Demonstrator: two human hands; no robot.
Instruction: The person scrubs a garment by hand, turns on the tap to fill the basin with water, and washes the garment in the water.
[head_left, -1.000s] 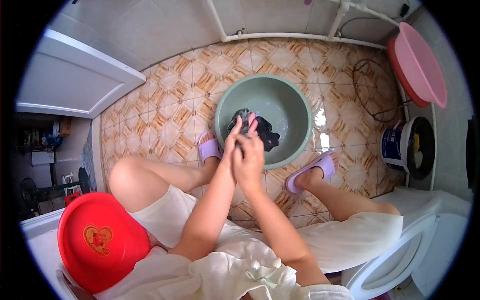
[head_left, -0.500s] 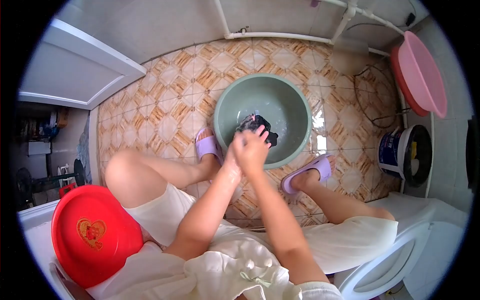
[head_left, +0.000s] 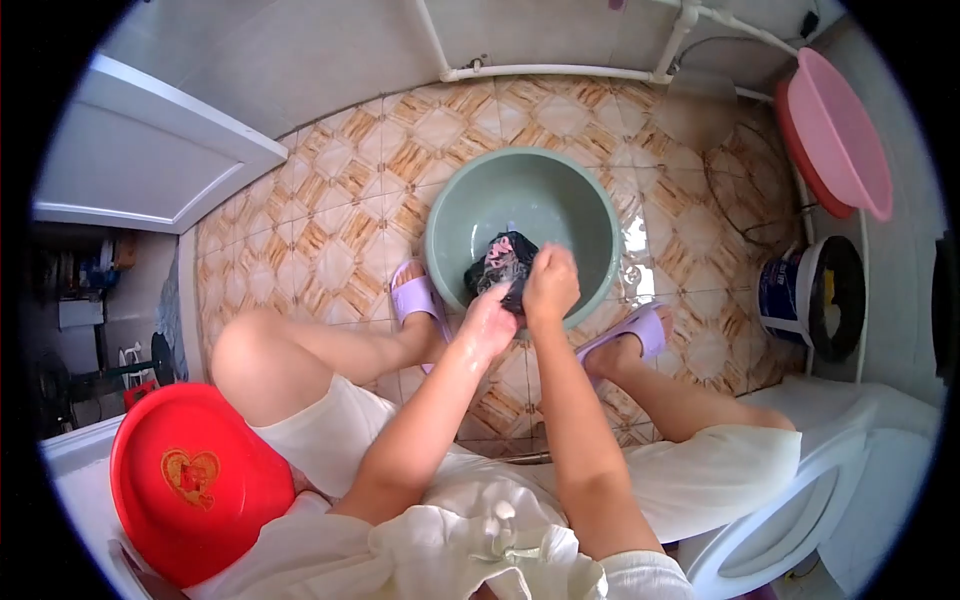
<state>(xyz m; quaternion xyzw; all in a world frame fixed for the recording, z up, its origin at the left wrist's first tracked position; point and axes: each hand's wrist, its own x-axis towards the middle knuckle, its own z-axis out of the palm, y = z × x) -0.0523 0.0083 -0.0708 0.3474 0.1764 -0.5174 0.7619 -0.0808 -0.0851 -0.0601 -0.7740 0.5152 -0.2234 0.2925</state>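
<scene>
Dark cloth sits near-side in the green basin; the left hand's fingers pinch it, the right hand's curl tight, contents hidden. Rubbing seems underway; continuing calls for firm grip.

LOC: home washrm | tiled flr | wht pipes | grn basin | pink basin | lilac slippers

Bright room light — glare on the floor tiles; right fingers slightly blurred — edges bowed, corners black.
</scene>
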